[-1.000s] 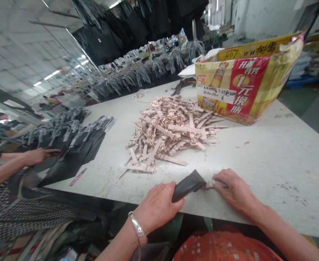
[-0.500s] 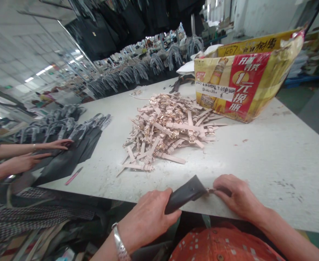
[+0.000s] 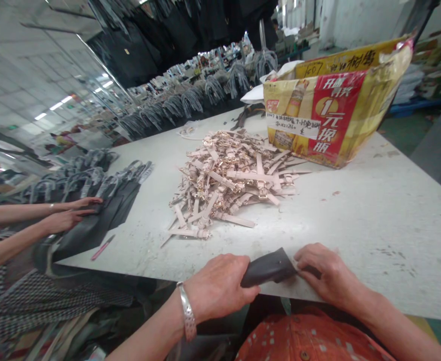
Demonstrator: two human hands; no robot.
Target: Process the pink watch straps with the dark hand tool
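A dark leather strap (image 3: 268, 268) is gripped between the thumb and fingers of my left hand (image 3: 220, 283), just over the table's front edge. Its free end points right and shows a small dot near the tip. At that end my right hand (image 3: 323, 271) is closed in a pinch; what lies between its fingertips is hidden. Beyond both hands lies a heap of pale pink buckled straps (image 3: 228, 175) with gold-coloured buckles.
A yellow and red carton (image 3: 329, 120) stands at the back right of the table (image 3: 356, 220). To the left, a co-worker's hands (image 3: 72, 213) rest on dark bag pieces (image 3: 119, 205) with wrapped handles. A pink pen-like tool (image 3: 102, 247) lies near the front edge.
My left hand and the dark strap have moved right, up to my right fingertips. The small brownish piece that showed between strap and fingers is now out of sight. The co-worker's hands have shifted.
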